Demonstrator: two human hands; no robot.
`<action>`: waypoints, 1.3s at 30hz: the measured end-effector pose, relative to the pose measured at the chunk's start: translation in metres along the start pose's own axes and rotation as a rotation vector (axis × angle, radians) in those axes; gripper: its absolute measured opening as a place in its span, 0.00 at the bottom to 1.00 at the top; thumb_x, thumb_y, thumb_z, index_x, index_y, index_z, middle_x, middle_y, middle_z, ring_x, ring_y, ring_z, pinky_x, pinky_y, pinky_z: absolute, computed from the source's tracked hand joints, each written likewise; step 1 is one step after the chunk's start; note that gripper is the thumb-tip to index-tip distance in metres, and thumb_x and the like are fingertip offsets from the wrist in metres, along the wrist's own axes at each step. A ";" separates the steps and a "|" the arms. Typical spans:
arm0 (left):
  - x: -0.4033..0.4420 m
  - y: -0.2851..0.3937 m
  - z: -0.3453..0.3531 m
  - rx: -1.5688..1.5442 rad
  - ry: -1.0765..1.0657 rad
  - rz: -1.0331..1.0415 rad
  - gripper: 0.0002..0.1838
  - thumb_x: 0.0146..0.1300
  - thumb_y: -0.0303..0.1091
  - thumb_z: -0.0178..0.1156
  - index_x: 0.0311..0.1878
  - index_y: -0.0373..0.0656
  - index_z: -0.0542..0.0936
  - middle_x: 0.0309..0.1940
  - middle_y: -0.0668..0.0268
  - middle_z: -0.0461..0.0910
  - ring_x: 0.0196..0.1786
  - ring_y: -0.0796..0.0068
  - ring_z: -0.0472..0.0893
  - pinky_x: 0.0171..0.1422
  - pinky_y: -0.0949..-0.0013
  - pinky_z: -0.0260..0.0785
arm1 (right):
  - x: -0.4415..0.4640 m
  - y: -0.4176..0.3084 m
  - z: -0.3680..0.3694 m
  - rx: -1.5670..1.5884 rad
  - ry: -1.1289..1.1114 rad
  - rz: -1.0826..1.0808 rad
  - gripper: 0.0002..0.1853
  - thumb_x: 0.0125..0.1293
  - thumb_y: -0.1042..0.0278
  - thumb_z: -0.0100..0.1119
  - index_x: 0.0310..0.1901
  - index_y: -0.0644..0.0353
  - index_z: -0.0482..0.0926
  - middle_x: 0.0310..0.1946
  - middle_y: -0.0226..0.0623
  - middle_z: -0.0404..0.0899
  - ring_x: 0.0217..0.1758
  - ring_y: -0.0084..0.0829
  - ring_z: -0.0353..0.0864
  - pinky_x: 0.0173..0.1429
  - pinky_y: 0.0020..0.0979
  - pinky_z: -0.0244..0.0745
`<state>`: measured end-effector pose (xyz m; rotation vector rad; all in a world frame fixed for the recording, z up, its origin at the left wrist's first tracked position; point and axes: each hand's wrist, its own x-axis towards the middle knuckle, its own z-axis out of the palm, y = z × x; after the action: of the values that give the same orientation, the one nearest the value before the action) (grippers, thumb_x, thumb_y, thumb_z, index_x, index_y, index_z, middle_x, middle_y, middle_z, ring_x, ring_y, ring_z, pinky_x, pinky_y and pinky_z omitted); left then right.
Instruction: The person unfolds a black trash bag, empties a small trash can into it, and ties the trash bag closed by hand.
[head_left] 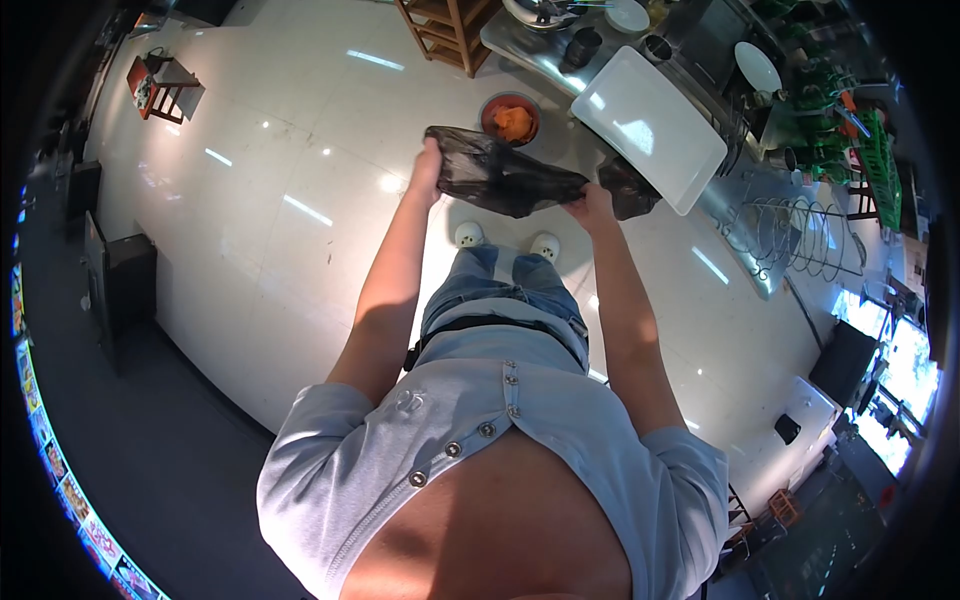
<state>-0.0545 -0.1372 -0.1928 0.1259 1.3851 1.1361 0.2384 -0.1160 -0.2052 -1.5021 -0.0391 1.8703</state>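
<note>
Black plastic bag (510, 182), one, stretched above the floor (300, 150)
Held in two closed grips, left hand (430, 172) and right hand (594, 207), near one red basin (488, 111), beyond two white shoes (468, 235).

Left of left hand (428, 172): wide open floor (250, 250), stool (155, 92) well off. Straight path between hands blocked by bag (500, 180), spread across whole gap. Way around: near side, over floor toward shoes (469, 235). Far side: bowl (489, 113) just past bag, partly hidden by it; wooden shelf (466, 50) farther out. Right hand (595, 205): tray (650, 130) near, hemming far right; counter (525, 58) alongside, wire rack (800, 235) farther right. Bag-to-tray clearance unclear.
</note>
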 end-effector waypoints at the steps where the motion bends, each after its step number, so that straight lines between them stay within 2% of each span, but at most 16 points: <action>1: -0.003 -0.003 0.006 0.080 -0.057 -0.074 0.33 0.69 0.57 0.32 0.51 0.33 0.70 0.44 0.54 0.77 0.46 0.62 0.79 0.52 0.62 0.73 | 0.011 0.005 0.000 0.038 -0.003 0.091 0.07 0.56 0.71 0.49 0.36 0.64 0.70 0.36 0.43 0.71 0.44 0.39 0.73 0.52 0.53 0.69; 6: -0.019 -0.007 0.024 0.080 -0.189 -0.244 0.37 0.66 0.60 0.25 0.51 0.34 0.70 0.43 0.55 0.78 0.45 0.62 0.80 0.50 0.60 0.74 | -0.030 0.011 0.035 -0.216 -0.247 0.113 0.13 0.51 0.65 0.59 0.34 0.60 0.68 0.36 0.39 0.71 0.41 0.35 0.74 0.46 0.45 0.72; 10: -0.020 -0.008 0.016 -0.010 -0.537 -0.444 0.31 0.65 0.53 0.34 0.55 0.34 0.68 0.46 0.54 0.78 0.46 0.63 0.80 0.49 0.61 0.75 | 0.060 0.060 -0.007 -1.089 -0.047 -0.350 0.22 0.41 0.65 0.70 0.39 0.64 0.76 0.34 0.37 0.77 0.32 0.29 0.78 0.30 0.29 0.71; 12: -0.041 -0.005 0.024 -0.096 -0.659 -0.387 0.28 0.66 0.50 0.38 0.55 0.35 0.69 0.45 0.56 0.78 0.47 0.63 0.79 0.51 0.64 0.74 | 0.036 0.040 0.006 -1.348 -0.137 -0.110 0.38 0.31 0.49 0.75 0.43 0.68 0.77 0.39 0.47 0.79 0.41 0.37 0.81 0.42 0.35 0.75; 13: -0.044 -0.005 0.027 -0.042 -0.692 -0.355 0.21 0.63 0.42 0.50 0.52 0.36 0.73 0.43 0.60 0.79 0.47 0.67 0.78 0.53 0.67 0.71 | 0.026 0.037 0.011 -1.271 -0.150 -0.098 0.28 0.37 0.55 0.73 0.38 0.67 0.80 0.32 0.45 0.81 0.37 0.37 0.81 0.42 0.34 0.74; 14: -0.047 -0.006 0.031 -0.041 -0.691 -0.357 0.21 0.63 0.42 0.50 0.52 0.36 0.73 0.43 0.60 0.79 0.47 0.67 0.78 0.53 0.67 0.71 | 0.015 0.034 0.016 -1.269 -0.149 -0.096 0.28 0.37 0.55 0.73 0.38 0.67 0.80 0.32 0.45 0.81 0.37 0.37 0.81 0.42 0.34 0.74; 16: -0.065 0.001 0.049 0.684 -0.595 -0.176 0.20 0.55 0.34 0.63 0.51 0.37 0.74 0.45 0.61 0.79 0.47 0.74 0.77 0.50 0.73 0.70 | -0.012 0.027 0.031 -0.880 -0.111 -0.092 0.24 0.41 0.62 0.70 0.41 0.67 0.79 0.35 0.47 0.80 0.38 0.37 0.81 0.43 0.32 0.74; 17: -0.052 -0.018 0.043 0.715 -0.574 -0.026 0.20 0.49 0.29 0.68 0.47 0.36 0.77 0.42 0.62 0.80 0.41 0.76 0.78 0.44 0.73 0.71 | -0.012 0.028 0.032 -0.883 -0.115 -0.089 0.24 0.41 0.62 0.70 0.41 0.67 0.79 0.35 0.47 0.80 0.38 0.37 0.81 0.43 0.32 0.74; 20: -0.031 -0.026 0.027 0.706 -0.532 -0.298 0.20 0.50 0.31 0.67 0.46 0.35 0.77 0.36 0.61 0.80 0.36 0.75 0.79 0.38 0.72 0.72 | -0.001 0.022 0.024 -0.790 -0.160 -0.127 0.18 0.45 0.68 0.65 0.40 0.65 0.79 0.34 0.45 0.80 0.37 0.34 0.80 0.41 0.31 0.72; 22: 0.000 -0.035 -0.002 0.816 -0.374 -0.177 0.16 0.51 0.31 0.65 0.42 0.32 0.78 0.30 0.60 0.81 0.28 0.71 0.79 0.30 0.68 0.70 | 0.012 0.008 0.006 -1.211 0.067 -0.599 0.20 0.47 0.69 0.62 0.45 0.65 0.77 0.37 0.50 0.80 0.42 0.42 0.80 0.45 0.34 0.73; 25: 0.011 -0.014 -0.037 1.009 -0.057 -0.067 0.12 0.54 0.28 0.56 0.37 0.27 0.79 0.27 0.55 0.81 0.28 0.66 0.81 0.31 0.66 0.71 | -0.003 -0.015 -0.012 -1.229 0.384 -0.638 0.17 0.50 0.71 0.54 0.43 0.68 0.76 0.42 0.55 0.78 0.49 0.50 0.76 0.49 0.40 0.71; 28: 0.023 -0.029 -0.057 0.408 -0.005 -0.178 0.16 0.58 0.31 0.47 0.44 0.31 0.76 0.35 0.56 0.80 0.33 0.62 0.81 0.38 0.60 0.74 | 0.033 -0.009 -0.052 -1.016 0.587 -0.496 0.20 0.54 0.68 0.48 0.48 0.67 0.73 0.45 0.54 0.76 0.50 0.49 0.76 0.50 0.39 0.72; 30: 0.007 -0.026 -0.043 0.199 -0.047 -0.302 0.18 0.60 0.33 0.44 0.48 0.33 0.74 0.39 0.55 0.79 0.39 0.60 0.80 0.45 0.59 0.74 | 0.069 0.007 -0.077 -0.521 0.191 -0.064 0.21 0.57 0.65 0.43 0.51 0.66 0.69 0.46 0.49 0.76 0.50 0.45 0.76 0.48 0.38 0.73; 32: -0.009 -0.026 -0.027 -0.061 -0.135 -0.459 0.21 0.62 0.41 0.41 0.52 0.37 0.71 0.47 0.55 0.77 0.51 0.58 0.77 0.57 0.54 0.69 | 0.021 0.009 -0.039 -0.464 0.145 -0.007 0.21 0.61 0.60 0.43 0.52 0.65 0.69 0.43 0.42 0.77 0.47 0.40 0.78 0.46 0.37 0.75; 34: -0.021 -0.031 -0.011 -0.203 -0.392 -0.447 0.21 0.64 0.43 0.46 0.52 0.38 0.72 0.47 0.55 0.77 0.49 0.60 0.78 0.56 0.57 0.71 | 0.012 0.017 -0.027 -0.291 -0.130 0.192 0.17 0.63 0.61 0.45 0.51 0.59 0.71 0.44 0.39 0.77 0.46 0.34 0.79 0.47 0.40 0.77; 39: -0.021 -0.057 0.015 0.025 -0.410 -0.553 0.22 0.59 0.42 0.61 0.52 0.39 0.73 0.43 0.57 0.79 0.44 0.66 0.81 0.50 0.62 0.75 | -0.010 0.026 0.003 -0.196 -0.332 0.224 0.15 0.61 0.72 0.50 0.49 0.67 0.71 0.43 0.42 0.77 0.42 0.35 0.80 0.44 0.37 0.78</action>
<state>-0.0061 -0.1721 -0.2123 -0.0103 0.9791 0.5888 0.2228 -0.1395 -0.2077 -1.3490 -0.2226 2.3405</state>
